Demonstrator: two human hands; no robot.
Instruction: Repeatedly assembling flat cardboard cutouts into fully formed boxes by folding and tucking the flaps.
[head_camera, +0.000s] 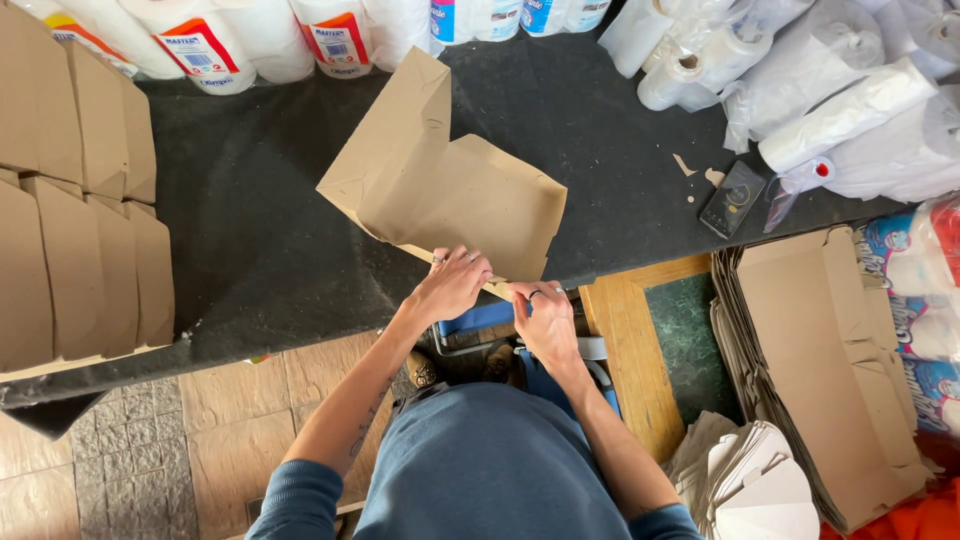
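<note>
A brown paper sheet (440, 185), partly folded into a bag shape, lies on the dark table (260, 240) with its near edge at the table's front. My left hand (455, 280) pinches that near edge with closed fingers. My right hand (545, 315), wearing a ring, grips the same folded strip just to the right, at the table's rim. Both hands touch the paper's bottom fold, close together.
Stacks of folded brown bags (80, 220) fill the table's left. White paper rolls (230, 40) line the back, plastic-wrapped rolls (830, 100) the right. A dark phone (732, 198) lies near the right edge. Flat brown sheets (830, 350) and white cut pieces (760, 490) lie lower right.
</note>
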